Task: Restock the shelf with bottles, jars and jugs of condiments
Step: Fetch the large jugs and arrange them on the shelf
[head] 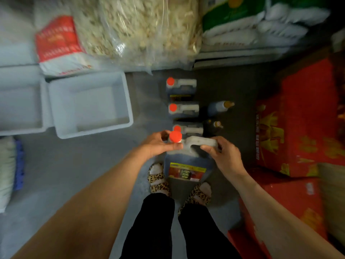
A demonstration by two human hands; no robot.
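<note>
Nearest jug (186, 159): dark blue-black contents, orange-red cap (175, 136), pale grey handle (200, 142), label (187, 171) yellow over red and black. Three more jugs (182, 110) beyond it: same dark body, orange-red caps. Right of those, two dark bottles (220, 107) with amber tops. Sandals (158, 181) below the jug: leopard print, tan and black; trousers (162, 225) black. Floor (56, 165) grey. Left of the jug row, pale grey-white tubs (89, 105). Far right, red cartons (302, 118) with gold print. Sack (57, 40) beyond the tubs: red and white.

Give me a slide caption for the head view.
Both hands, left hand and right hand, hold a dark jug by its neck and handle, with three more jugs lined on the floor.
</note>
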